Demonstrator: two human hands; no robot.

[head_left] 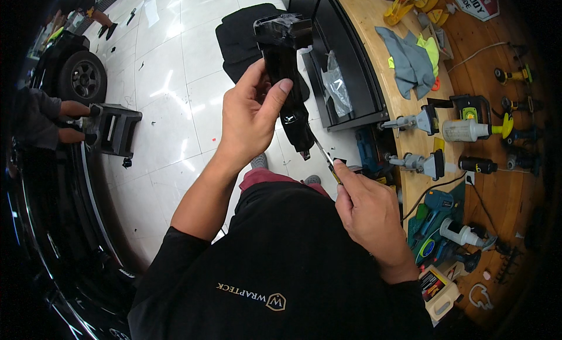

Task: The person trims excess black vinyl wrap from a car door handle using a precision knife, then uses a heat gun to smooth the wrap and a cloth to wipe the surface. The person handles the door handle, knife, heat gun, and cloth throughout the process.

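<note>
My left hand is closed round a long, glossy black plastic trim piece, thumb in front and fingers behind. The piece stands nearly upright before me, its wide end up, where loose, crinkled film-like material shows. Its narrow end points down. In my right hand is a slim utility knife, gripped between thumb and fingers. The thin blade slants up and left against or just beside the lower right edge of the trim piece; whether it touches I cannot tell.
To my right runs a wooden workbench with clamps, cloths, spray bottles and power tools. A black cabinet stands beneath it. On the left are a black vehicle, a step stool with a person's feet on it, and another person farther off.
</note>
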